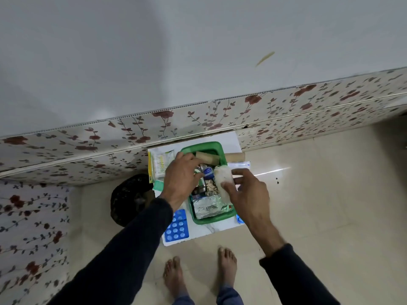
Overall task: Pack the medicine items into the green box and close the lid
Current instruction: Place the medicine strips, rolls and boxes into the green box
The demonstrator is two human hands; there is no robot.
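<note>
Step in hand: looks like mid-packing. The right hand (246,194) has its fingers and thumb wrapped around a white roll (222,186), gauze or cotton by the look of it, and holds it over the green box (211,220) at the box's 3 o'clock edge.

Left hand: the left hand (182,175) is down over the box's 9 o'clock side, fingers curled toward the stuff inside. Can't tell if it's pinching anything or just nudging things over.

Green box: sits on a small white board (198,233) low down near the floor, right up against the floral panel (88,139) at 12 o'clock. Already pretty full: a foil pack (207,208) at the 6 o'clock end, a brown roll (208,158) at the 12 o'clock end, small bottles or tubes between them.

Still outside: a blue blister strip (176,227) at about 7 o'clock of the box, a yellow-green packet (158,166) at 10 o'clock, another brown roll (234,156) and a flat white packet (239,165) at 2 o'clock.

Next move: my guess is that the white roll needs a gap, so laying it along the right wall would suit. Lid isn't clearly visible, maybe that green bit at 9 o'clock under the wrist.

Room: glossy beige floor tiles (319,194), plain grey-white wall above the floral panel, a black bag (127,199) on the floor at 9 o'clock, bare feet (174,276) at 6 o'clock.
</note>
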